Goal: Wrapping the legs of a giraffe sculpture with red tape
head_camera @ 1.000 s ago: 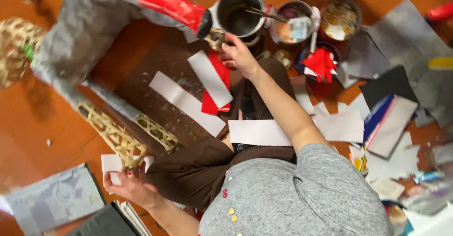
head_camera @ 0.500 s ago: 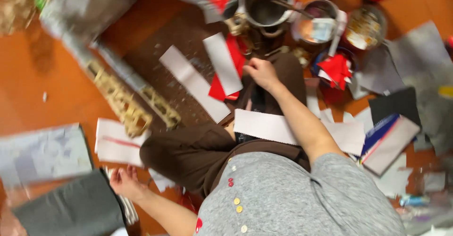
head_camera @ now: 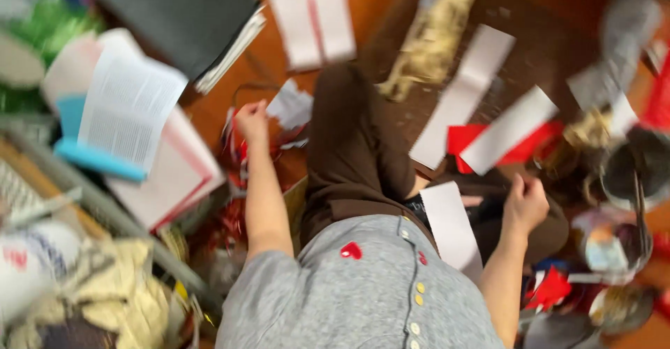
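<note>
Floor (head_camera: 230, 105): orange-brown, strewn with papers for easy reach.
White strips (head_camera: 464, 94): laid flat beside knee, over red paper (head_camera: 460, 138).
Left hand (head_camera: 251, 120): fist planted near crumpled scrap (head_camera: 292, 105), probably bracing.
Right hand (head_camera: 525, 202): curled shut; contents indiscernible.

left hand (head_camera: 252, 120) — fist-curled, arm stretched out | right hand (head_camera: 525, 202) — fingers curled, elbow bent

Grey shirt (head_camera: 349, 300) with red hearts and yellow buttons, brown trousers (head_camera: 352, 160), white paper strips (head_camera: 506, 129) over red paper (head_camera: 460, 139), orange-brown floor (head_camera: 377, 7).
</note>
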